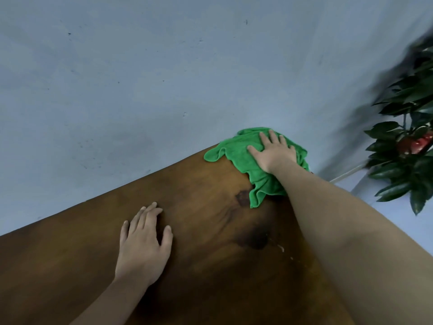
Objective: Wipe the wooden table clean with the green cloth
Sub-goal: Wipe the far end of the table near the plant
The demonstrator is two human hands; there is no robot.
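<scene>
A crumpled green cloth (pixel 239 151) lies on the far corner of the brown wooden table (pixel 70 254), partly hanging over the edge. My right hand (pixel 273 152) presses flat on top of the cloth, fingers straight and spread. My left hand (pixel 144 242) rests palm down on the bare wood nearer to me, fingers extended. Dark stains (pixel 255 239) mark the wood between the two hands, with a few small pale specks (pixel 282 249) beside my right forearm.
A blue-grey wall (pixel 140 78) runs right behind the table's far edge. A leafy plant (pixel 407 146) with red fruit stands to the right, beyond the table's corner. Pale floor (pixel 384 202) shows below it.
</scene>
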